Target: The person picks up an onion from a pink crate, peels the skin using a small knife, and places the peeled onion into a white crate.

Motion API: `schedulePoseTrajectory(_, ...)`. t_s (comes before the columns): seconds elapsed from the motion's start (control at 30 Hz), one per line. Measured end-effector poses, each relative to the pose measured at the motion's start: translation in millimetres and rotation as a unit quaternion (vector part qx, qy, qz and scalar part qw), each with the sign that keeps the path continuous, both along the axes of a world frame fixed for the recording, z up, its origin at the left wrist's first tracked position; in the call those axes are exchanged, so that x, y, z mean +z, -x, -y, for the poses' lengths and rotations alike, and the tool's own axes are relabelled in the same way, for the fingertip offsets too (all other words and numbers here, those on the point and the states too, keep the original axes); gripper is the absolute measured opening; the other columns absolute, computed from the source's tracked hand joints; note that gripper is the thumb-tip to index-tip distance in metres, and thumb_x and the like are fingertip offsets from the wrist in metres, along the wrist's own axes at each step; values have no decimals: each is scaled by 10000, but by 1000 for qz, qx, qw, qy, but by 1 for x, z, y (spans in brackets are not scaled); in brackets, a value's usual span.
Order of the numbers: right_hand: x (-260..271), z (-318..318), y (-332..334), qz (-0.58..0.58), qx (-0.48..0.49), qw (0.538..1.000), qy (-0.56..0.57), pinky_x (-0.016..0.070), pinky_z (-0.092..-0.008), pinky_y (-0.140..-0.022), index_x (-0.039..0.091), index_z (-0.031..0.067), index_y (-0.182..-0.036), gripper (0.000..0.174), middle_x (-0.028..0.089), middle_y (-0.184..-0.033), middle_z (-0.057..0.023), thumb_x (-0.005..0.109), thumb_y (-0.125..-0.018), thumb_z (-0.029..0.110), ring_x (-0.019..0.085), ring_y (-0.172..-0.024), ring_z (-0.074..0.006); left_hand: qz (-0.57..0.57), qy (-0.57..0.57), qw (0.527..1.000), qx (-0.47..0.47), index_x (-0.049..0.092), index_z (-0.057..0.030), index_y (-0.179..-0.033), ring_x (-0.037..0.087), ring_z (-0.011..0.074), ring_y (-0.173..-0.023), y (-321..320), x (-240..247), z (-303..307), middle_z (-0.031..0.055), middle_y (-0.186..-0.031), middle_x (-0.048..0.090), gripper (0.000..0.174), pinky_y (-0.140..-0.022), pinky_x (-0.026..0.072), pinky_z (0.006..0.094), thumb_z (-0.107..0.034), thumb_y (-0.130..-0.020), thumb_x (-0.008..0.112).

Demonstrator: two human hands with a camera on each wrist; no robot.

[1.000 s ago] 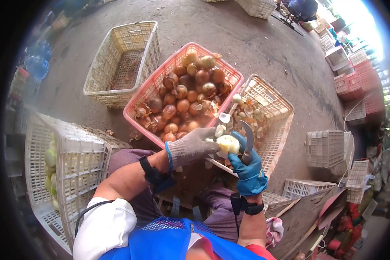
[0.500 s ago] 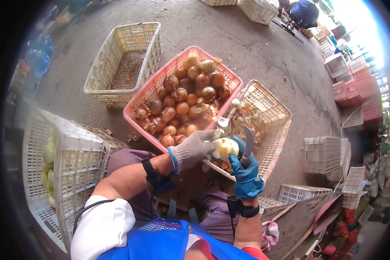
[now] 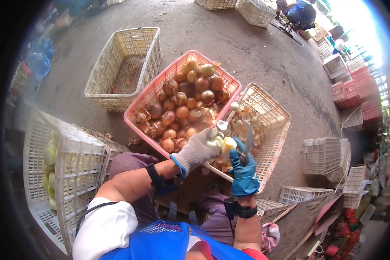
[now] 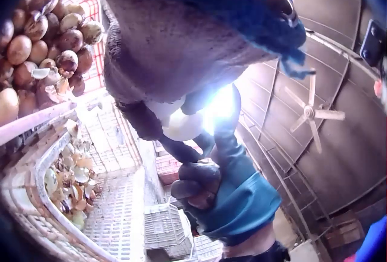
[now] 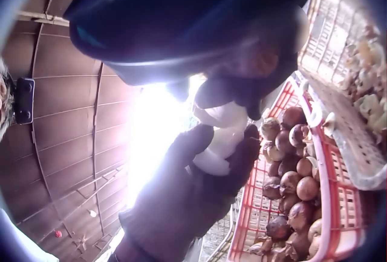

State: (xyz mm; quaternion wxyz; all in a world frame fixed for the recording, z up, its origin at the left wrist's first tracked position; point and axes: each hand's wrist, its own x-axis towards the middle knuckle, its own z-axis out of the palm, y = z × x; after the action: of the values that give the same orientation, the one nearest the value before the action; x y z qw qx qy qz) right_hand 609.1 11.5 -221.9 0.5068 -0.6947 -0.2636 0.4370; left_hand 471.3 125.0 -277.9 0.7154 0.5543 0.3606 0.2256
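Note:
In a pale knitted glove, my left hand (image 3: 197,149) grips white peeled onion pieces (image 3: 214,141). Against them is a pale yellow onion piece (image 3: 229,144), touched by the fingers of my blue-gloved right hand (image 3: 243,174), which also holds a knife with a curved blade (image 3: 249,135). The left wrist view has the pale onion (image 4: 183,124) between the left glove (image 4: 175,44) and the blue glove (image 4: 239,195). In the right wrist view, white layers (image 5: 221,138) lie between the left fingers, with my dark, backlit right hand (image 5: 199,26) above.
A pink crate (image 3: 130,113) of unpeeled onions stands ahead, beside a pale crate (image 3: 276,149) holding skins and scraps. Behind at left is another pale crate (image 3: 154,56). White crates (image 3: 80,162) with peeled onions stand near my left arm; a wooden board (image 3: 299,212) lies at right.
Both hands have shifted slightly, my left one to the right. The peeled onion has been turned, and its pale yellow part now sits closer to the right fingers.

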Motion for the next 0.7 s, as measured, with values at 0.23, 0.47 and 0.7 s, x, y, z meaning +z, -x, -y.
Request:
schedulePoseTrajectory(0.23, -23, -1, 2, -40, -41, 998, -31, 530, -266, -887, 573, 32, -1443, 519, 686, -1204, -55, 755, -969, 141, 639, -1010, -112, 10, 8, 1000, -18, 619, -36, -1243, 671, 118, -982, -1, 20, 1, 46, -1107, 695, 387, -885, 559, 276, -62, -881, 753)
schedulePoseTrajectory(0.47, -15, 7, -15, -238, -98, 964, -69, 478, -193, -569, 636, 79, -1385, 393, 717, -1045, -11, 672, -1015, 206, 623, -758, -60, 186, 182, 965, -20, 585, -44, -1238, 710, 184, -951, 9, 13, -17, 80, -1079, 690, 291, -819, 616, 317, -110, -966, 665)
schedulePoseTrajectory(0.7, -56, 0, -40, -239, -92, 963, -80, 436, -202, -469, 608, 112, -1387, 395, 715, -1279, -135, 589, -1066, 342, 532, -558, -60, 357, 381, 844, 127, 630, -66, -1092, 726, 256, -902, 11, -8, -48, 114, -1005, 711, 349, -755, 635, 457, -411, -1055, 596)
